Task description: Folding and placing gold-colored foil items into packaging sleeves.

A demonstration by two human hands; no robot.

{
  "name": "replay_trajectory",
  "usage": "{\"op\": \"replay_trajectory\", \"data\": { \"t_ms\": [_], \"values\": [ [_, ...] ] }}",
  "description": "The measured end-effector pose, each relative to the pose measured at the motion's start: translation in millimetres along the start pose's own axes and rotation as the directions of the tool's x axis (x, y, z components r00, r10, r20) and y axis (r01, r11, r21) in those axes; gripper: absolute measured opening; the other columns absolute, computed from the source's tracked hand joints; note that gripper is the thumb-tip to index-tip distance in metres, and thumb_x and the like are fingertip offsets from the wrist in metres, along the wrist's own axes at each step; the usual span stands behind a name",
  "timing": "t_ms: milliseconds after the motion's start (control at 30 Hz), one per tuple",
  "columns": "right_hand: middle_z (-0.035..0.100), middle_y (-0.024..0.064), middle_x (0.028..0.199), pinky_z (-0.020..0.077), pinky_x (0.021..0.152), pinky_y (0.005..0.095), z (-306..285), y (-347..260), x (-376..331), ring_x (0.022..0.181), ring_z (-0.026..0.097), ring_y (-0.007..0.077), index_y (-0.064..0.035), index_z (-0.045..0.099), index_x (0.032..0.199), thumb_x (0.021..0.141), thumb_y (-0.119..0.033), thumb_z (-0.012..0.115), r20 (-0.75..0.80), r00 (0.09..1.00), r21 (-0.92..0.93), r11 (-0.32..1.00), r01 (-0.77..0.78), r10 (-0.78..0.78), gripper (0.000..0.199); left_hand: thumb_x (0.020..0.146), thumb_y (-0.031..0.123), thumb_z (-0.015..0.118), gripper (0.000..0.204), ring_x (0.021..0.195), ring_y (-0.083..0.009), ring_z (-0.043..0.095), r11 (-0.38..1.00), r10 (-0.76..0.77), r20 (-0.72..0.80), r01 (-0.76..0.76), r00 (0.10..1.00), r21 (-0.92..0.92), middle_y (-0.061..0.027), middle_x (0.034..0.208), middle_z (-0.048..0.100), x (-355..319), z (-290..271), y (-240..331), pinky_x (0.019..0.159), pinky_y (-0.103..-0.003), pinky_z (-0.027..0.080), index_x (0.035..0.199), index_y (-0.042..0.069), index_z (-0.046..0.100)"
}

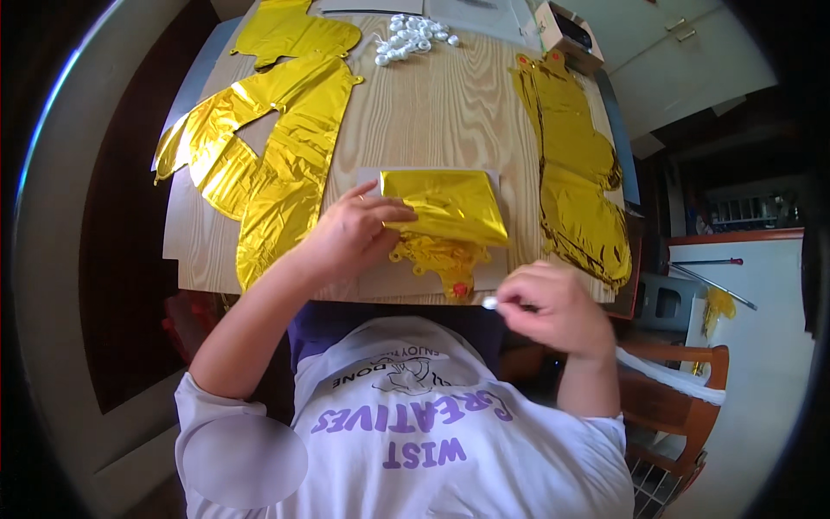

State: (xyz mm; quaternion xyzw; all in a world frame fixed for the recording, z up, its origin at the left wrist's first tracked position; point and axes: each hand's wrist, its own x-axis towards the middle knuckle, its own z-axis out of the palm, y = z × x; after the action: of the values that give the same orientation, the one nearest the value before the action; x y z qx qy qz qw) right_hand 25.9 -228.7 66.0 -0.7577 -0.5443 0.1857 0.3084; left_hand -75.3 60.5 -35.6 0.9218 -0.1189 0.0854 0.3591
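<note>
A folded gold foil balloon (pixel 445 203) lies on a pale card sheet (pixel 493 275) at the table's near edge. Its crumpled lower end has small tabs and a red spot, and points toward me. My left hand (pixel 359 227) lies over the balloon's left side, fingers stretched out and touching the foil. To the right of that lower end, my right hand (pixel 553 307) is closed in a pinch. A small white piece (pixel 490 303) sticks out of its fingertips; most of it is hidden, so its kind is unclear.
Flat gold foil balloons (pixel 298 156) spread over the table's left side, and another gold foil balloon (pixel 575 164) lies along the right. A pile of small white coils (pixel 411 39) sits at the back. An open box (pixel 571 36) stands at the far right corner. A wooden chair (pixel 692 389) is right of me.
</note>
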Motion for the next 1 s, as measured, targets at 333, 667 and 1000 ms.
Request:
{"op": "replay_trajectory", "data": {
  "t_ms": [333,667,1000],
  "values": [
    [0.069,0.0156,0.104,0.0471,0.091,0.0448,70,31,-3,0.098,0.063,0.0327,0.0004,0.057,0.132,0.079,-0.023,0.080,-0.229,0.973,-0.396,0.917,-0.057,-0.038,0.062,0.095,0.010,0.060,0.021,0.109,-0.0326,0.065,0.999,0.034,-0.053,-0.031,0.998,0.041,-0.0109,0.113,0.071,16,-12,5,0.116,-0.051,0.038,0.112,0.003,0.070],
    [0.065,0.0113,0.122,0.0445,0.099,0.0434,82,46,-8,0.112,0.058,0.0330,-0.0073,0.071,0.110,0.071,-0.023,0.083,-0.183,0.974,-0.316,0.946,0.071,-0.134,0.044,0.095,0.012,0.062,0.019,0.098,-0.0341,0.063,0.994,0.104,-0.053,-0.101,0.993,0.046,-0.0116,0.110,0.071,17,-17,6,0.101,-0.044,0.047,0.105,-0.002,0.071],
    [0.069,0.0101,0.115,0.0470,0.094,0.0431,70,41,-3,0.104,0.063,0.0297,-0.0081,0.073,0.102,0.074,-0.021,0.081,-0.101,0.977,-0.391,0.910,0.134,-0.188,0.033,0.094,0.010,0.063,0.016,0.093,-0.0344,0.062,0.995,0.097,-0.074,-0.095,0.992,0.033,-0.0132,0.102,0.071,22,-13,5,0.095,-0.041,0.049,0.097,-0.003,0.071]
  ]
}}
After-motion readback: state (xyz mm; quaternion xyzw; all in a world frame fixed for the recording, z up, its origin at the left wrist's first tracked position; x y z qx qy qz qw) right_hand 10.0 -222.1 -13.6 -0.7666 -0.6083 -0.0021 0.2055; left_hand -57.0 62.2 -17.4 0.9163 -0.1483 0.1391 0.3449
